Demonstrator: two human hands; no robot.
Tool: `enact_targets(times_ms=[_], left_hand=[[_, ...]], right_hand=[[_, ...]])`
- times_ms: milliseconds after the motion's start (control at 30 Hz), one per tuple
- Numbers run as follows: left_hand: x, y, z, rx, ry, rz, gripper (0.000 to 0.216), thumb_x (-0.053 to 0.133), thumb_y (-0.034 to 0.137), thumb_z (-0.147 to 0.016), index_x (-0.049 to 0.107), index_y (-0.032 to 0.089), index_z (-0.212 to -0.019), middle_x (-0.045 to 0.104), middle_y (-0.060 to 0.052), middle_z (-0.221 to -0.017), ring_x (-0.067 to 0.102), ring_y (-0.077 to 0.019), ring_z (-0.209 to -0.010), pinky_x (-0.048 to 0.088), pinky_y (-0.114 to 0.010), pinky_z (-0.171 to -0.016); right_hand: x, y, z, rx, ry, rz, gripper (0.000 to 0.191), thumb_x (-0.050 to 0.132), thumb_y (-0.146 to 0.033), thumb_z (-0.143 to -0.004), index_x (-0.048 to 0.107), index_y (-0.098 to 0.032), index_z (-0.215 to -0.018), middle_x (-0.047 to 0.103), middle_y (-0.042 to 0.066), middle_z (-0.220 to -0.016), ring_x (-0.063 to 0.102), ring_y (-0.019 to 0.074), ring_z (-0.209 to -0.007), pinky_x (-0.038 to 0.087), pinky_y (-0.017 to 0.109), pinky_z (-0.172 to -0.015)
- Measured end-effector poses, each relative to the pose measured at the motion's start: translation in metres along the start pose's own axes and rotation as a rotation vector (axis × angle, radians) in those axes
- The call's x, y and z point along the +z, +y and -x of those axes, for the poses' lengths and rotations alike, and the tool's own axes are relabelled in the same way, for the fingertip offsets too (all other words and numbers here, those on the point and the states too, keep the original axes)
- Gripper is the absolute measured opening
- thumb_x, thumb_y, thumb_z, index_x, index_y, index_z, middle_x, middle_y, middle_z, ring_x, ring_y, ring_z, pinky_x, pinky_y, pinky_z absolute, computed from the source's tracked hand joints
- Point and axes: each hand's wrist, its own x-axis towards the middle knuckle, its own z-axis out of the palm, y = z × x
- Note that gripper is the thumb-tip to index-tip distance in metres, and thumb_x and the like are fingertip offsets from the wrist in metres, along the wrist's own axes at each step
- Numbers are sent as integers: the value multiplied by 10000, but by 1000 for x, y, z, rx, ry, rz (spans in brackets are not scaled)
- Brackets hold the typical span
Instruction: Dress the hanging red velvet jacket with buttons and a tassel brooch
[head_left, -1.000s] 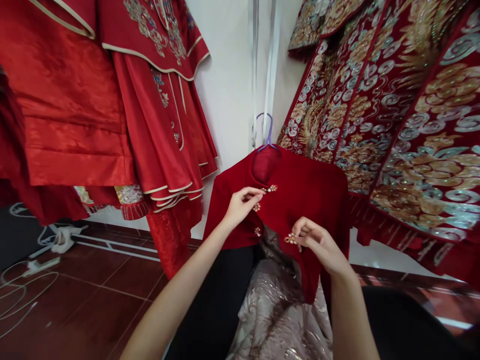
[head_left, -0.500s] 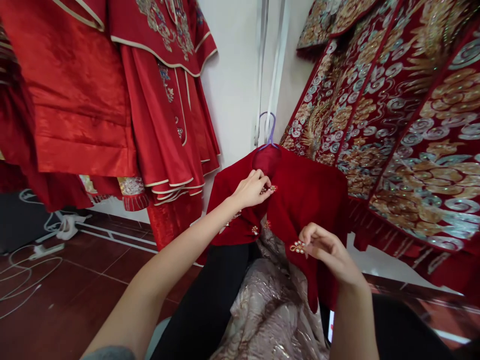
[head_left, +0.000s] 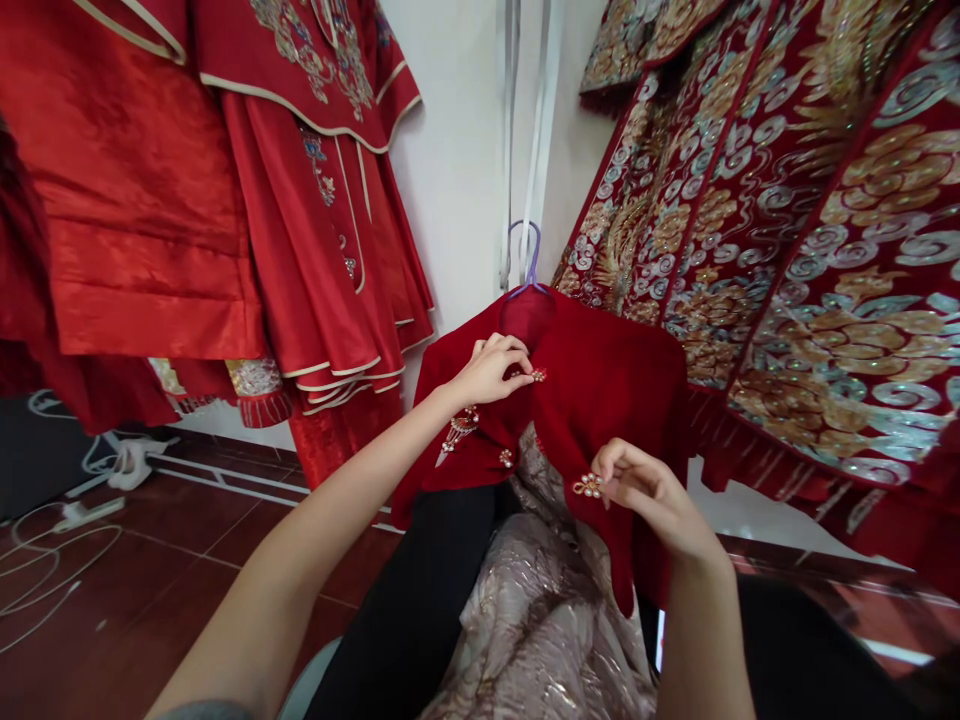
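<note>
The dark red, soft-looking jacket (head_left: pixel 611 370) hangs in the middle of the scene from a thin purple hanger (head_left: pixel 534 262), its front partly open toward me. My left hand (head_left: pixel 491 370) is closed narrow near the collar, thumb and fingertips pinching the small gold-and-red beaded clasp (head_left: pixel 539 376) there. My right hand (head_left: pixel 637 485), nearer and to the right, pinches the gold looped clasp set with white pearls (head_left: pixel 589 486) on the right front edge. On the left front, below my left hand, sit a pearl flower-shaped button (head_left: pixel 506 458) and a red-and-silver dangling ornament (head_left: pixel 460 428). A shiny, crinkled silver-pink fabric (head_left: pixel 540 610) lies nearest me, just below the jacket. Farther left hang bright red garments with pale piping (head_left: pixel 307 250); to the right hangs a richly embroidered red-and-gold garment (head_left: pixel 750 220).
</note>
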Motion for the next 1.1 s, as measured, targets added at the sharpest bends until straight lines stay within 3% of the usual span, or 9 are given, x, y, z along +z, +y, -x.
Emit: enact_targets(times_ms=[133, 300, 467, 633, 767, 833, 900, 1000, 1100], left_hand=[[-7, 13, 6, 56, 61, 85, 82, 593, 270, -781, 651, 225, -817, 621, -26, -900, 517, -220, -1008, 158, -484, -1094], [-11, 19, 4, 136, 99, 89, 56, 566, 233, -749, 618, 241, -732, 559, 5, -693, 557, -199, -823, 121, -519, -1135], [-8, 19, 1, 138, 138, 147, 65, 572, 242, -736, 570, 262, -674, 561, 1, -647, 566, -211, -828, 137, -497, -1159], [-7, 15, 3, -1, 130, 339, 93, 630, 314, -734, 565, 253, -710, 603, -17, -704, 599, -228, -856, 214, -460, -1139], [-13, 8, 10, -169, 98, 316, 125, 625, 325, -752, 544, 230, -747, 631, -40, -757, 625, -244, -867, 334, -408, -1057], [-14, 5, 14, -297, 108, 312, 174, 669, 303, -702, 514, 224, -700, 629, -46, -729, 627, -261, -878, 390, -385, -996], [-9, 5, 17, -415, 118, 355, 226, 717, 253, -630, 495, 223, -662, 598, -29, -645, 632, -267, -848, 430, -369, -932], [8, 6, 23, -516, 75, 527, 223, 729, 225, -600, 516, 214, -664, 538, 4, -554, 626, -236, -715, 472, -345, -802], [29, 6, 32, -555, 79, 876, 198, 716, 252, -628, 537, 196, -691, 554, -3, -585, 598, -196, -645, 487, -314, -694]], right_hand=[[2, 1, -2, 13, -3, -25, 149, 655, -301, -821, 548, -210, -771, 506, 6, -778, 477, 119, -669, 428, 234, -585], [6, 3, -4, 23, -38, -66, 132, 647, -283, -833, 547, -207, -790, 503, -1, -793, 481, 107, -664, 416, 226, -583], [13, 5, -8, 30, -90, -67, 140, 625, -294, -853, 533, -204, -799, 500, -8, -774, 472, 104, -661, 409, 224, -590], [21, 8, -11, 4, -146, -40, 130, 625, -311, -856, 539, -216, -871, 535, 5, -825, 509, 114, -696, 457, 244, -640], [41, 8, -28, -79, 209, -66, 318, 605, -388, -865, 502, -276, -1143, 539, 69, -1227, 558, 184, -1070, 498, 349, -910], [57, 8, -48, -142, 332, -22, 448, 552, -453, -884, 424, -293, -1282, 422, 80, -1422, 412, 214, -1311, 382, 418, -1083], [74, 11, -74, -183, 324, 62, 613, 515, -525, -881, 304, -286, -1404, 275, 79, -1533, 274, 219, -1410, 263, 442, -1159], [93, 19, -115, -62, 353, 166, 845, 438, -647, -856, 119, -204, -1501, 80, 116, -1589, 74, 255, -1465, 133, 481, -1187], [101, 28, -138, 77, 506, 265, 1026, 413, -734, -801, 46, -87, -1507, -41, 184, -1581, -82, 314, -1455, 2, 524, -1174]])
